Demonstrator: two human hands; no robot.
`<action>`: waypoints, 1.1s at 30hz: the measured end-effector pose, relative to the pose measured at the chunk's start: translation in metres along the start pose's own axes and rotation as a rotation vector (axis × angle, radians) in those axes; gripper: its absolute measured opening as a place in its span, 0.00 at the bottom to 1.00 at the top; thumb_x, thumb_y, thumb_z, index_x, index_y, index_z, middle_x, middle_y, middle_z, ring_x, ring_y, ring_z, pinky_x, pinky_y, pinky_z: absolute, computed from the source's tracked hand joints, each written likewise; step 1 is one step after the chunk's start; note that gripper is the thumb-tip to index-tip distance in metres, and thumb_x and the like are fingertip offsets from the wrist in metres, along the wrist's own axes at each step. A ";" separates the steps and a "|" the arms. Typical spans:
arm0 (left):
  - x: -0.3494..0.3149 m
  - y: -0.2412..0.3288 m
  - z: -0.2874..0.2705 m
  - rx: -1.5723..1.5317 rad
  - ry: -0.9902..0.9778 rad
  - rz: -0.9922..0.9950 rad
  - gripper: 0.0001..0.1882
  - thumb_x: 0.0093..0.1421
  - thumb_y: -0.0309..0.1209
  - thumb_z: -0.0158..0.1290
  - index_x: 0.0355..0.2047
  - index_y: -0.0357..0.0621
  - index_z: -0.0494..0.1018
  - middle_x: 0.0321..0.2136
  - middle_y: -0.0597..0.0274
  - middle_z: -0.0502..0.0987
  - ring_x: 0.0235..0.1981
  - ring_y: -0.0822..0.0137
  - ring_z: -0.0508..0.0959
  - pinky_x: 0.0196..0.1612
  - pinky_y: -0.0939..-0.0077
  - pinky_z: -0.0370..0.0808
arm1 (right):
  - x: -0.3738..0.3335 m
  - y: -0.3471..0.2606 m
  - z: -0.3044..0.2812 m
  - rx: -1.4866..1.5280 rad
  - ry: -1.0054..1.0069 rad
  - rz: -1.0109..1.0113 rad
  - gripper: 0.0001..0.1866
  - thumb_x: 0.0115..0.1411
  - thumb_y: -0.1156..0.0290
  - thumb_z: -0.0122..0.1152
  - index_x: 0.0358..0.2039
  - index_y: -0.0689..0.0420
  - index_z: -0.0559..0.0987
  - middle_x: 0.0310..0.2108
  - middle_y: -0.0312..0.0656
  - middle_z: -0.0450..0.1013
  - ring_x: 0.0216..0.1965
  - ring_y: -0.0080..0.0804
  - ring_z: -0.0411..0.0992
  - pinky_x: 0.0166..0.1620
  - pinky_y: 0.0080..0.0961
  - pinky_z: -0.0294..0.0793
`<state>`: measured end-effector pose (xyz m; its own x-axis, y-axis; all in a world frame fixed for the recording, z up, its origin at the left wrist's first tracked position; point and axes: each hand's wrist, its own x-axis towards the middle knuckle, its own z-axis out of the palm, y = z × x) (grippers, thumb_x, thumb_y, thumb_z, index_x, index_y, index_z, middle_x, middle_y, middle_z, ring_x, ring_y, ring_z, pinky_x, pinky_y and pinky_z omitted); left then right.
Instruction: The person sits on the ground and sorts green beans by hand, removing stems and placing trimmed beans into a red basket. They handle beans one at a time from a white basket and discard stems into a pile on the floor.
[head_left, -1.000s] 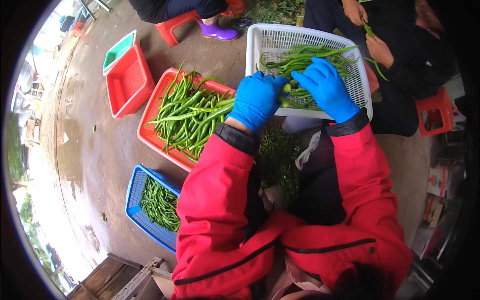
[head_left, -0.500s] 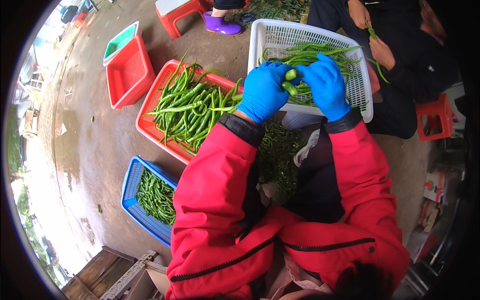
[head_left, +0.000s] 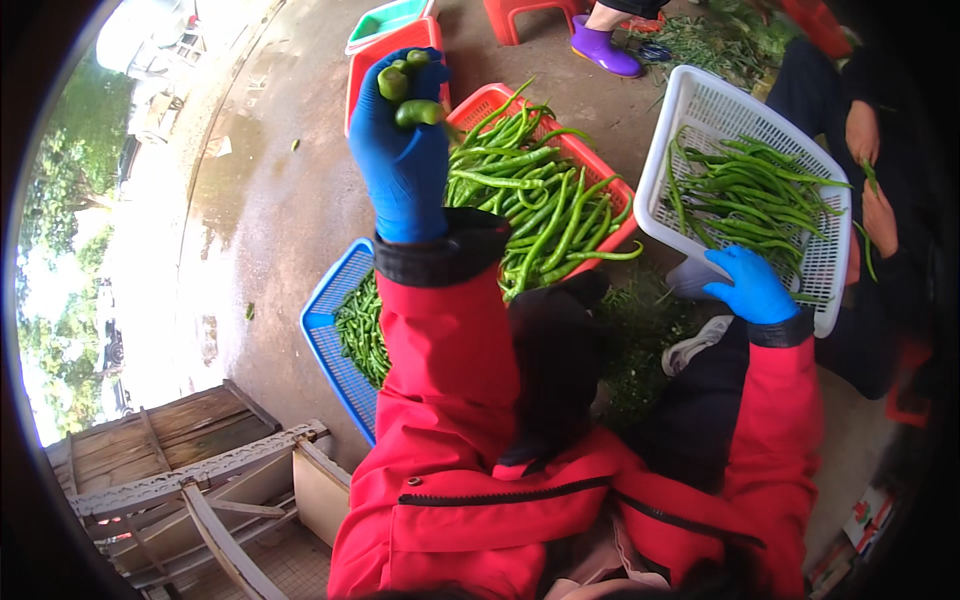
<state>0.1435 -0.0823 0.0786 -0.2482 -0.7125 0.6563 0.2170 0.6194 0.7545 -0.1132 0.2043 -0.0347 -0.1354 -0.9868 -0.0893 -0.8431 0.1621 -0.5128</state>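
Observation:
Raised at the upper left, my left hand (head_left: 398, 160) in a blue glove is closed around several thick green peppers (head_left: 416, 112); their blunt ends show between the fingers, and the rest is hidden. This hand is in front of an orange-red basket (head_left: 362, 72). My right hand (head_left: 752, 285), gloved in blue too, is at the near edge of a white slotted basket (head_left: 672, 150), fingers apart with nothing seen in them. Inside that basket lies a pile of long green peppers (head_left: 750, 190). Beside my left forearm, a red basket (head_left: 603, 172) is heaped with more long green peppers (head_left: 545, 200).
A blue basket (head_left: 335, 300) of small green peppers stands left of my left sleeve. At the far right a co-worker's hands (head_left: 868, 180) hold a green pepper. A purple boot (head_left: 605, 50) and red stool (head_left: 515, 20) are at the back. Wooden furniture (head_left: 180, 450) stands lower left.
My hands have parted: the left has swung left with the thick peppers, away from the white basket. My right hand has dropped to that basket's near edge. The view has shifted left.

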 end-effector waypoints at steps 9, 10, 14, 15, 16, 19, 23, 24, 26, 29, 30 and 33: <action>0.020 -0.201 -0.021 1.344 -0.579 0.127 0.05 0.53 0.36 0.52 0.28 0.51 0.71 0.23 0.56 0.73 0.26 0.54 0.76 0.27 0.60 0.72 | 0.016 -0.005 0.003 -0.066 -0.004 0.044 0.24 0.48 0.67 0.63 0.47 0.57 0.72 0.36 0.50 0.70 0.37 0.52 0.68 0.38 0.41 0.67; 0.016 -0.220 -0.021 1.341 -0.622 0.042 0.05 0.53 0.36 0.51 0.27 0.52 0.72 0.23 0.55 0.74 0.27 0.53 0.76 0.28 0.58 0.72 | 0.018 -0.005 0.006 -0.071 0.004 0.012 0.25 0.47 0.67 0.64 0.46 0.57 0.72 0.35 0.50 0.70 0.36 0.51 0.68 0.38 0.41 0.67; 0.011 -0.275 -0.013 1.304 -0.520 0.057 0.05 0.53 0.35 0.52 0.29 0.51 0.71 0.23 0.56 0.74 0.25 0.52 0.76 0.27 0.58 0.72 | 0.028 0.000 0.013 -0.100 -0.008 0.072 0.26 0.47 0.67 0.64 0.48 0.58 0.71 0.34 0.48 0.68 0.36 0.49 0.66 0.38 0.39 0.65; 0.011 -0.286 -0.011 1.285 -0.592 -0.170 0.22 0.47 0.42 0.59 0.41 0.51 0.70 0.34 0.52 0.74 0.36 0.51 0.76 0.35 0.56 0.73 | 0.031 0.000 0.014 -0.120 -0.016 0.078 0.25 0.48 0.66 0.63 0.48 0.59 0.71 0.34 0.47 0.67 0.37 0.48 0.66 0.39 0.39 0.65; 0.006 -0.295 -0.012 1.299 -0.522 -0.263 0.31 0.43 0.47 0.61 0.47 0.50 0.66 0.40 0.50 0.71 0.42 0.49 0.72 0.41 0.55 0.70 | 0.034 0.001 0.014 -0.125 -0.027 0.084 0.26 0.48 0.66 0.63 0.48 0.59 0.71 0.34 0.48 0.67 0.36 0.48 0.66 0.39 0.39 0.65; -0.023 -0.327 -0.024 1.286 -0.437 -0.715 0.68 0.26 0.63 0.64 0.64 0.49 0.42 0.62 0.43 0.48 0.64 0.47 0.46 0.61 0.49 0.48 | 0.041 -0.001 0.015 -0.153 -0.054 0.111 0.25 0.48 0.65 0.63 0.48 0.58 0.71 0.33 0.47 0.67 0.36 0.47 0.66 0.39 0.39 0.64; -0.059 -0.373 -0.068 0.883 -0.541 -0.882 0.57 0.41 0.66 0.54 0.61 0.39 0.50 0.61 0.40 0.50 0.62 0.45 0.50 0.62 0.56 0.49 | 0.048 -0.002 0.016 -0.170 -0.040 0.103 0.25 0.49 0.65 0.63 0.48 0.58 0.71 0.32 0.47 0.67 0.36 0.47 0.66 0.38 0.38 0.64; -0.062 -0.383 -0.076 0.770 -0.501 -0.923 0.54 0.45 0.65 0.52 0.60 0.37 0.52 0.60 0.38 0.53 0.62 0.46 0.52 0.62 0.59 0.51 | 0.048 -0.001 0.017 -0.172 -0.057 0.148 0.25 0.49 0.64 0.63 0.48 0.58 0.71 0.32 0.46 0.66 0.35 0.47 0.66 0.38 0.38 0.64; -0.061 -0.397 -0.087 0.467 -0.440 -0.942 0.49 0.49 0.63 0.50 0.59 0.36 0.55 0.56 0.37 0.59 0.58 0.49 0.62 0.59 0.62 0.57 | 0.047 0.002 0.021 -0.198 0.060 0.027 0.24 0.49 0.63 0.62 0.47 0.57 0.72 0.31 0.46 0.67 0.33 0.46 0.66 0.36 0.38 0.65; -0.040 -0.392 -0.084 0.715 -0.559 -0.584 0.29 0.60 0.51 0.42 0.48 0.38 0.69 0.42 0.50 0.75 0.43 0.54 0.74 0.47 0.64 0.67 | 0.041 0.019 0.023 -0.131 0.111 -0.049 0.24 0.50 0.64 0.62 0.48 0.57 0.72 0.29 0.45 0.68 0.30 0.45 0.68 0.33 0.35 0.66; -0.038 -0.379 -0.077 0.569 -0.431 -0.700 0.26 0.61 0.48 0.42 0.43 0.37 0.72 0.41 0.49 0.75 0.43 0.55 0.74 0.47 0.64 0.67 | 0.040 0.030 0.022 -0.009 0.006 0.065 0.23 0.51 0.61 0.62 0.45 0.58 0.74 0.29 0.47 0.70 0.29 0.45 0.69 0.32 0.37 0.68; -0.026 -0.324 -0.029 0.587 0.047 -0.425 0.25 0.61 0.44 0.48 0.46 0.32 0.69 0.42 0.45 0.74 0.43 0.56 0.74 0.48 0.66 0.68 | 0.036 0.072 0.012 0.444 0.065 0.233 0.18 0.54 0.65 0.58 0.43 0.60 0.75 0.30 0.48 0.74 0.29 0.40 0.73 0.34 0.31 0.71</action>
<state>0.1069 -0.2742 -0.1823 -0.1545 -0.9363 0.3154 -0.4346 0.3511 0.8294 -0.1728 0.1804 -0.0852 -0.3374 -0.9201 -0.1987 -0.4856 0.3510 -0.8006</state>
